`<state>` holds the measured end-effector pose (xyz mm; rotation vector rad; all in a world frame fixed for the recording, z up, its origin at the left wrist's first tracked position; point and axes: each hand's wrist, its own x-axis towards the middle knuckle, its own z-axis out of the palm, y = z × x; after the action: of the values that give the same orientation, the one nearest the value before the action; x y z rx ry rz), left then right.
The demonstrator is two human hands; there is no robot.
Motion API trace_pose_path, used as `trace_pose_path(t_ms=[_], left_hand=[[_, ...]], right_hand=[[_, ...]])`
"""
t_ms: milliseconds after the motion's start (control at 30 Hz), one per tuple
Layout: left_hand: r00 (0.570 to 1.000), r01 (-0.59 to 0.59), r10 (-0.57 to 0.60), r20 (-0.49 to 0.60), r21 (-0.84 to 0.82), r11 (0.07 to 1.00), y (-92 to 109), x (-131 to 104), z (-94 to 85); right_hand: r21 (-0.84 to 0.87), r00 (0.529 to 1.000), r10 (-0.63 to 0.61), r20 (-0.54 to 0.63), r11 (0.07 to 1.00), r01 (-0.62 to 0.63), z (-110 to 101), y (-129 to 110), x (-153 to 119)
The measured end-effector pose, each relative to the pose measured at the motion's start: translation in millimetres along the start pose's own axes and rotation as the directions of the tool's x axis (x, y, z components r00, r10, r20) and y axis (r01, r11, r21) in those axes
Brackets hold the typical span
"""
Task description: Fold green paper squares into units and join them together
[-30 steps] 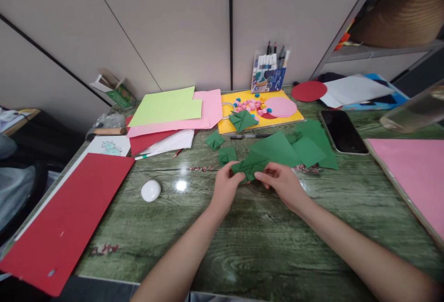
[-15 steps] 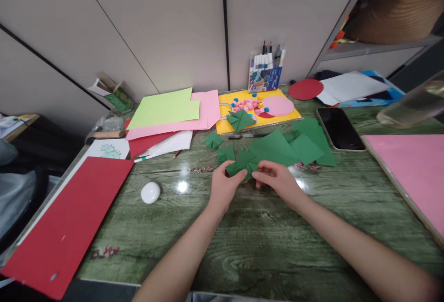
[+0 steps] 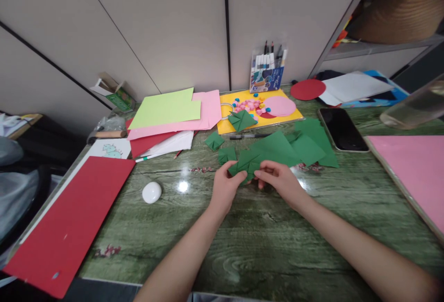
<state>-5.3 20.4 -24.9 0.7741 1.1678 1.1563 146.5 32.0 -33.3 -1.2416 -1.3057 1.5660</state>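
Observation:
Between my hands is a folded green paper (image 3: 247,165), creased and raised a little off the tabletop. My left hand (image 3: 225,184) pinches its left side, thumb on top. At its right side my right hand (image 3: 276,177) grips the edge between thumb and curled fingers. Two small folded green pieces, one (image 3: 214,141) farther back and one (image 3: 227,155) beside my left fingertips, lie on the table. Another folded green piece (image 3: 242,120) rests on the yellow sheet (image 3: 225,127). Larger green sheets (image 3: 308,147) lie behind my right hand.
A black phone (image 3: 342,129) lies right of the green sheets, near a pink board (image 3: 412,168). A marker box (image 3: 267,73) stands at the wall. On the left are a white round object (image 3: 151,193), a long red sheet (image 3: 72,218) and stacked coloured papers (image 3: 166,110).
The view has shifted slightly, so things sit a little farther right. Both hands keep their grip on the folded green paper, which is tilted slightly differently.

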Motion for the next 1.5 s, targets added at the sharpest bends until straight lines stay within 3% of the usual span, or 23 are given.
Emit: trace_pose_path(t_ms=[300,1100,1200,1333,1433,1500], left_hand=[[1.0,-0.009,0.009,-0.002,0.049,0.999,2.6,-1.1,1.8],[0.984,-0.165,0.176,0.015,0.429,0.888,2.1,-0.5,-4.7],[0.989,-0.137,0.145,0.004,0.356,0.924,0.7,-0.3,-3.9],[0.999,0.006,-0.001,-0.051,0.092,0.996,-2.2,0.3,-2.7],[0.998,0.054,-0.055,-0.011,-0.083,0.995,-0.3,-0.6,-0.8],[0.998,0.057,-0.055,0.021,-0.111,0.992,2.6,-1.8,1.0]], right_hand=[[0.132,0.999,-0.043,0.012,0.99,0.041,-1.2,5.3,-0.3],[-0.057,0.999,-0.016,-0.05,0.998,0.013,1.2,0.2,-0.9],[-0.055,0.999,-0.016,-0.045,0.998,0.014,1.4,-0.1,-0.8],[0.009,0.998,-0.019,-0.056,1.0,0.02,0.7,3.1,0.2],[0.065,0.998,-0.014,-0.068,0.998,0.018,0.7,6.0,1.0],[0.083,0.997,-0.017,-0.073,0.996,0.023,1.0,6.9,1.2]])
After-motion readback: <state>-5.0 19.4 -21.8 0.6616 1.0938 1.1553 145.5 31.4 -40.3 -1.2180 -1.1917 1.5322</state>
